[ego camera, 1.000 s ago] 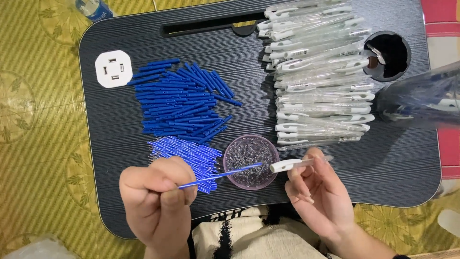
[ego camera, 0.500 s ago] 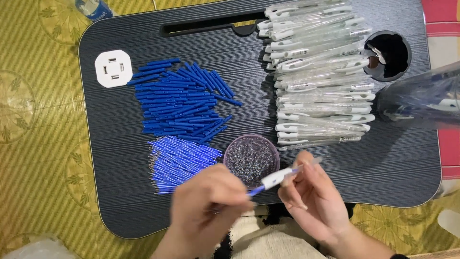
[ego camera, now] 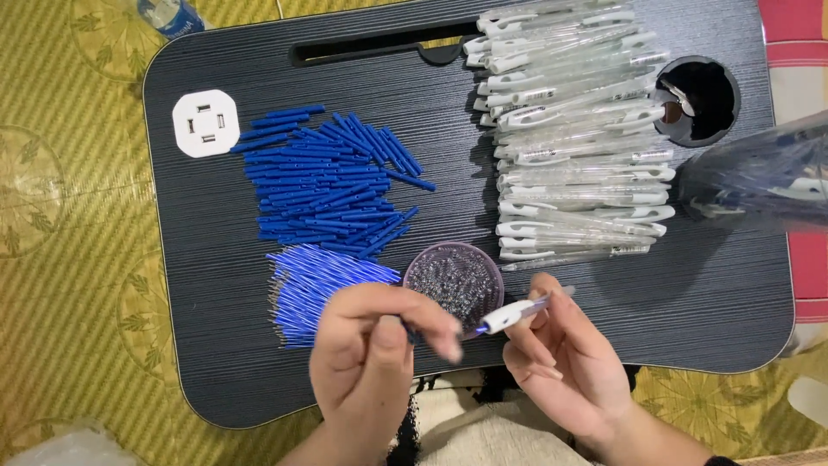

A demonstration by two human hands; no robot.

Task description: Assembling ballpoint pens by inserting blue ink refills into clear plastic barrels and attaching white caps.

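Black lap tray (ego camera: 216, 259): dark wood-grain top, resting on yellow patterned cloth (ego camera: 69, 259).
Clear pen barrels (ego camera: 578, 138): large stack with white clips, upper right of tray.
Blue pen end-pieces (ego camera: 328, 181): loose heap, centre-left.
Blue refills (ego camera: 319, 285): thin bundle just below the heap.
Small round dish (ego camera: 454, 278): holds tiny metallic parts, near front edge.
White square socket block (ego camera: 205, 122): upper left.
Left hand (ego camera: 371, 362): fingers curled, thumb and forefinger pinched on a blue refill end.
Right hand (ego camera: 561, 362): half closed, fingertips gripping a clear pen barrel (ego camera: 517, 312) with white tip, just in front of the dish.
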